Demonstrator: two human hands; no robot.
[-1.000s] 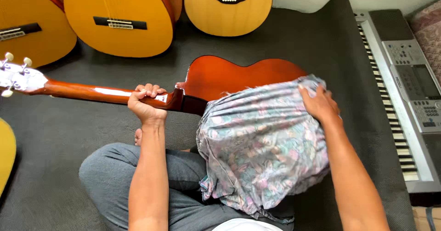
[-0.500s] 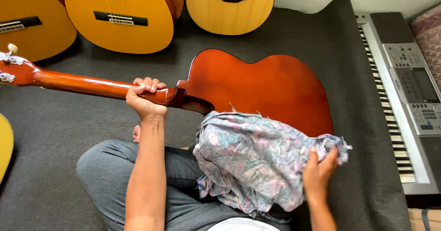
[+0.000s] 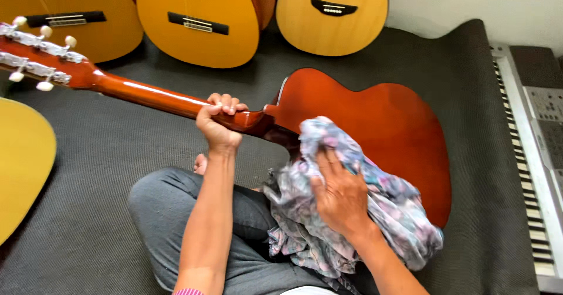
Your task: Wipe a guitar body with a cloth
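Red-brown guitar [image 3: 375, 125] is gripped at the neck by the left hand [image 3: 217, 122]; a floral cloth [image 3: 381, 213] is pressed on its back by the right hand [image 3: 340, 195].

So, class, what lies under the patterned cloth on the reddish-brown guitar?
The right hand presses the patterned cloth onto the reddish-brown guitar, whose glossy back shows around it. The covered part of the back is hidden, as is the lap below.

A dark grey carpet [image 3: 105, 172] covers the floor, its far edge curling up against a pale wall [image 3: 469, 2]. Three yellow guitars [image 3: 199, 19] lean along the back, and a silver keyboard [image 3: 536, 154] lies at right under even daylight
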